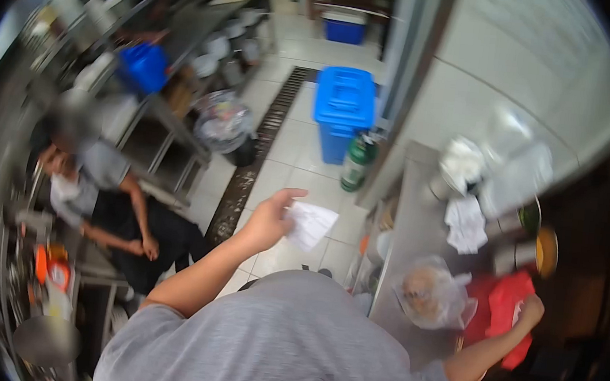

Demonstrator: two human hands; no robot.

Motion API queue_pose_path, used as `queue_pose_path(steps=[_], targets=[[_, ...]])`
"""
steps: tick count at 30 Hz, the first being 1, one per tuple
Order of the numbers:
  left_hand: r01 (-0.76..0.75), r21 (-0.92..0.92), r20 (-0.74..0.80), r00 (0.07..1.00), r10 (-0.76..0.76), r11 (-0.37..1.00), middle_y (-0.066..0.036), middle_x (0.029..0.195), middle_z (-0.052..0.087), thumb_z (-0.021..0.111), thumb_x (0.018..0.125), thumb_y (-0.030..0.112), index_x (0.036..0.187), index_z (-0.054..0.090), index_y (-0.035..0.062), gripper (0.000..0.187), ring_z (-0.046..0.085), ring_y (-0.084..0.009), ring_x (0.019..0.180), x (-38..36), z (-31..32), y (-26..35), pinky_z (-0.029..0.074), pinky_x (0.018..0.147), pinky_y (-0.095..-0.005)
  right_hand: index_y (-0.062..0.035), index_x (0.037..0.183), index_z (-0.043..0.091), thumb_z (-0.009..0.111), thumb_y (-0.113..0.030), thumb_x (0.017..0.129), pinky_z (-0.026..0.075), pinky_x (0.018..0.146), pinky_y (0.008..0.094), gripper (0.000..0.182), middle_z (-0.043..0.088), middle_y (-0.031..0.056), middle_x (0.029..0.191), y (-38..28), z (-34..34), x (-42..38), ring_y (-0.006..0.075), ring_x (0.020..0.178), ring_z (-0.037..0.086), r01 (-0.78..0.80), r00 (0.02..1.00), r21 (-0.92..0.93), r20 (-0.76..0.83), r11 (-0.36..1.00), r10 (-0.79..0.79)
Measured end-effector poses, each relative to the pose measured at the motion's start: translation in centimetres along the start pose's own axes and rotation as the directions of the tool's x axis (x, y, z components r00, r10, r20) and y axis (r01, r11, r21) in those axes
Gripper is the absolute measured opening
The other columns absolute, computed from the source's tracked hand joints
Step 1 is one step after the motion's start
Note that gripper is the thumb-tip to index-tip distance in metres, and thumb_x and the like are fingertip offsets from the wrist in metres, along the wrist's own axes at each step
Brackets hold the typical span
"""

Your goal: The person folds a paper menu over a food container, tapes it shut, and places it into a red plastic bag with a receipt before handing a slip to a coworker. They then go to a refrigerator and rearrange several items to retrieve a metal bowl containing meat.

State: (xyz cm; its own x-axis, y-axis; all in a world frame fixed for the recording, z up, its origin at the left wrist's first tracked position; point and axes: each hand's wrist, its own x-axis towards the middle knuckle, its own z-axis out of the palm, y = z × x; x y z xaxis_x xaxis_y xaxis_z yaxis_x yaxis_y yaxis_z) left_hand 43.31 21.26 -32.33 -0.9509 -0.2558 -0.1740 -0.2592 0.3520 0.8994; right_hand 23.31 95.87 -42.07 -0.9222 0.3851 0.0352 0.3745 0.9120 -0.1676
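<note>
A small white paper slip [311, 225] is pinched in my left hand [271, 220], held out over the tiled floor with the index finger stretched forward. Over at the right, my right hand [530, 312] is closed on the upper part of a red plastic bag [506, 296]. Its fingertips are partly hidden, and a bit of white shows beside them. Just left of the red bag, a clear plastic bag [427, 290] with something brownish inside sits on the steel counter [410, 201].
Crumpled white paper [467, 224] lies farther back on the counter. A blue lidded bin [344, 106] and a green gas cylinder [357, 165] stand on the floor ahead. At left are a person in an apron [123, 206], a lined trash bin [225, 124] and a floor drain [247, 178].
</note>
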Motion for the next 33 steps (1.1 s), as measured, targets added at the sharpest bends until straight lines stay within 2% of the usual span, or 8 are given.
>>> queue_pose_path(steps=[1, 5, 9, 14, 16, 21, 27, 33], targets=[[-0.046, -0.208, -0.012, 0.999, 0.044, 0.977, -0.004, 0.093, 0.056, 0.058, 0.076, -0.011, 0.131, 0.046, 0.0045, 0.058, 0.056, -0.0078, 0.081, -0.7, -0.9, -2.3, 0.047, 0.070, -0.0214, 0.0077, 0.112, 0.061, 0.062, -0.019, 0.084, 0.051, 0.076, 0.0325, 0.039, 0.067, 0.0184, 0.105, -8.3, -4.1, -4.6, 0.0213, 0.079, 0.066, -0.010, 0.961, 0.549, -0.225, 0.836, 0.159], [-0.268, -0.328, -0.423, 0.899, 0.113, 0.906, -0.003, 0.091, 0.062, 0.055, 0.081, -0.012, 0.133, 0.043, 0.0021, 0.056, 0.060, -0.0099, 0.083, -6.6, -9.2, -4.7, 0.048, 0.077, -0.0232, 0.0028, 0.119, 0.058, 0.056, -0.012, 0.091, 0.046, 0.090, 0.0291, 0.032, 0.064, 0.0150, 0.111, -26.7, -8.6, -15.1, 0.0201, 0.100, 0.061, 0.517, 0.847, 0.614, -0.469, 0.596, -0.251], [-0.482, -0.374, -0.620, 0.766, 0.173, 0.792, -0.011, 0.120, 0.060, 0.047, 0.085, -0.012, 0.136, 0.044, 0.0010, 0.052, 0.058, -0.0143, 0.107, -15.5, -17.2, -4.9, 0.043, 0.094, -0.0253, 0.0011, 0.119, 0.059, 0.059, -0.010, 0.090, 0.045, 0.089, 0.0284, 0.031, 0.064, 0.0109, 0.110, -40.2, -6.7, -29.8, 0.0160, 0.099, 0.059, 0.453, 0.794, 0.820, -0.193, 0.350, -0.577], [-0.628, -0.323, -0.686, 0.670, 0.282, 0.708, -0.009, 0.140, 0.041, 0.044, 0.074, -0.018, 0.141, 0.036, 0.0004, 0.071, 0.040, -0.0182, 0.130, -28.5, -24.3, -9.7, 0.026, 0.109, -0.0304, 0.0000, 0.113, 0.062, 0.063, -0.005, 0.085, 0.048, 0.075, 0.0243, 0.029, 0.065, 0.0053, 0.097, -48.6, 0.0, -45.8, 0.0102, 0.084, 0.059, 0.315, 0.410, 0.919, 0.094, 0.237, -0.907], [-0.577, -0.261, -0.737, 0.637, 0.226, 0.774, -0.009, 0.138, 0.044, 0.043, 0.072, -0.018, 0.144, 0.033, 0.0054, 0.076, 0.052, -0.0116, 0.106, -33.4, -26.8, -11.0, 0.044, 0.080, -0.0254, 0.0017, 0.113, 0.062, 0.063, -0.006, 0.084, 0.048, 0.075, 0.0254, 0.030, 0.066, 0.0067, 0.095, -51.2, -0.2, -51.6, 0.0112, 0.083, 0.060, 0.465, 0.272, 0.853, 0.120, 0.239, -0.955], [-0.569, -0.127, -0.869, 0.459, 0.186, 0.812, -0.009, 0.131, 0.047, 0.046, 0.075, -0.015, 0.143, 0.033, 0.0025, 0.071, 0.051, -0.0127, 0.110, -43.3, -31.1, -13.9, 0.043, 0.091, -0.0269, 0.0033, 0.111, 0.063, 0.062, -0.007, 0.084, 0.050, 0.077, 0.0267, 0.029, 0.068, 0.0093, 0.096, -56.5, -0.4, -60.0, 0.0137, 0.085, 0.062, 0.455, -0.039, 0.877, 0.190, 0.152, -0.981], [-0.094, 0.143, -0.987, 0.062, 0.150, 0.985, -0.008, 0.123, 0.054, 0.051, 0.078, -0.015, 0.126, 0.054, 0.0028, 0.052, 0.053, -0.0163, 0.113, -55.9, -40.3, -19.2, 0.041, 0.098, -0.0280, 0.0026, 0.111, 0.063, 0.064, -0.002, 0.080, 0.049, 0.070, 0.0260, 0.031, 0.067, 0.0082, 0.090, -62.6, -2.5, -69.1, 0.0111, 0.077, 0.059, 0.575, -0.200, 0.818, 0.165, 0.020, -0.966], [0.584, 0.450, -0.753, -0.159, 0.639, 0.676, -0.017, 0.109, 0.058, 0.047, 0.068, -0.013, 0.115, 0.061, 0.0026, 0.051, 0.057, -0.0314, 0.104, -67.1, -57.7, -20.6, 0.044, 0.093, -0.0330, 0.0027, 0.109, 0.063, 0.065, -0.004, 0.078, 0.049, 0.073, 0.0272, 0.031, 0.067, 0.0106, 0.093, -63.4, -0.7, -75.9, 0.0135, 0.081, 0.061, 0.459, -0.257, 0.881, 0.258, 0.117, -0.932]])
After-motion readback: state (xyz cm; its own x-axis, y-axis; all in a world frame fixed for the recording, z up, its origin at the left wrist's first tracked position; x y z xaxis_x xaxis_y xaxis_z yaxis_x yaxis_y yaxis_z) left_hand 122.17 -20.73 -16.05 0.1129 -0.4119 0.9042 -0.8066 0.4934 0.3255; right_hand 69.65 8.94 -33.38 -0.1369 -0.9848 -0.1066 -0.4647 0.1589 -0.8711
